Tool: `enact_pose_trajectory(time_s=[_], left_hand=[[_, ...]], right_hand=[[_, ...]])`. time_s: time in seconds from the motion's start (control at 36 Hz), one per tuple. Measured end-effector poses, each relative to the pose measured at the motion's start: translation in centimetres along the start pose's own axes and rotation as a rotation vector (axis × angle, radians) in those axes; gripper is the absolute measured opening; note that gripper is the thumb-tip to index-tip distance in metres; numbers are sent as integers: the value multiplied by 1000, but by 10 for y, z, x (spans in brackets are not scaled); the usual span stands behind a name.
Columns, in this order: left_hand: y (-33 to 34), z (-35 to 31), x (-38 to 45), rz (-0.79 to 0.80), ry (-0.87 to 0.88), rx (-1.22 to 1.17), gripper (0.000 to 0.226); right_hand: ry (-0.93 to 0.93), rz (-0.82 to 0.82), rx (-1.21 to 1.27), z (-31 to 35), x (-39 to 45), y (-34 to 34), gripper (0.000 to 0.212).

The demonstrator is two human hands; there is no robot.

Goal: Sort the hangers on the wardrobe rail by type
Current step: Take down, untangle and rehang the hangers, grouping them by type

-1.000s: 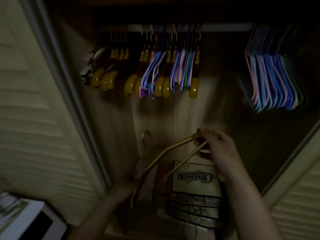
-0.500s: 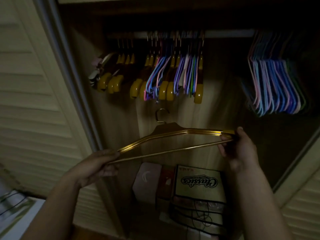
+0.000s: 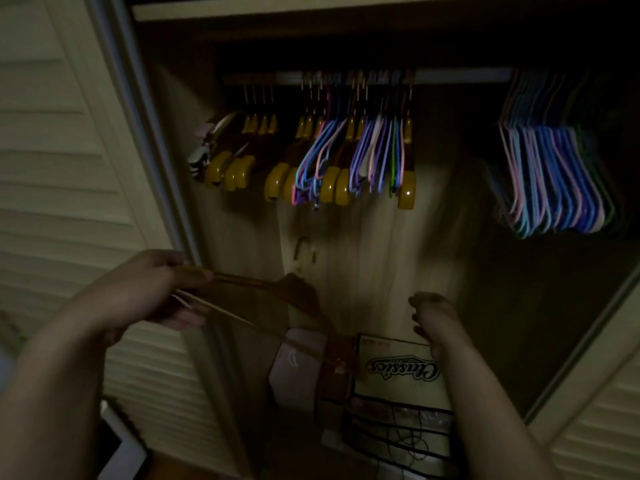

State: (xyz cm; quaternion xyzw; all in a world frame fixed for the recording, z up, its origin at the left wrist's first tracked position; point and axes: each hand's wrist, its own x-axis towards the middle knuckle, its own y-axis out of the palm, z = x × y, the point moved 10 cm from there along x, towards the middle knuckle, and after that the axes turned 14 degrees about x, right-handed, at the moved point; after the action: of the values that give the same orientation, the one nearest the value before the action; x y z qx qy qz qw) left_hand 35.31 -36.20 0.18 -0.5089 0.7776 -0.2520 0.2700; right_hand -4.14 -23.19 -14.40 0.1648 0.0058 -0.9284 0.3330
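The left hand (image 3: pixel 152 292) pinched one end of a smooth wooden hanger (image 3: pixel 277 299), which sloped down to the right below the rail (image 3: pixel 450 76) (its metal hook blurred). The right hand (image 3: pixel 433 317) hung free, fingers loosely curled around nothing. On the rail, glossy wooden hangers (image 3: pixel 332 181) mingled with thin coloured wire hangers (image 3: pixel 381 150); another wire bunch (image 3: pixel 550 174) hung apart, rightward.
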Motion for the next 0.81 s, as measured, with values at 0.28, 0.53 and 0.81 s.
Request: enact_pose_trajectory(time_s=[0.28,0.53,0.81], left_hand=[[-64,-18,-12,-358,-55,285,14],[-66,-66,-21,-474,115,414,21],[-75,-82,-13,-519,127,518,33]], right_hand=[[-384,228,-68,104,-53,61,13],[-591,263,-94,157,-79,82,17],[-625,222,-102,167,-76,74,14]])
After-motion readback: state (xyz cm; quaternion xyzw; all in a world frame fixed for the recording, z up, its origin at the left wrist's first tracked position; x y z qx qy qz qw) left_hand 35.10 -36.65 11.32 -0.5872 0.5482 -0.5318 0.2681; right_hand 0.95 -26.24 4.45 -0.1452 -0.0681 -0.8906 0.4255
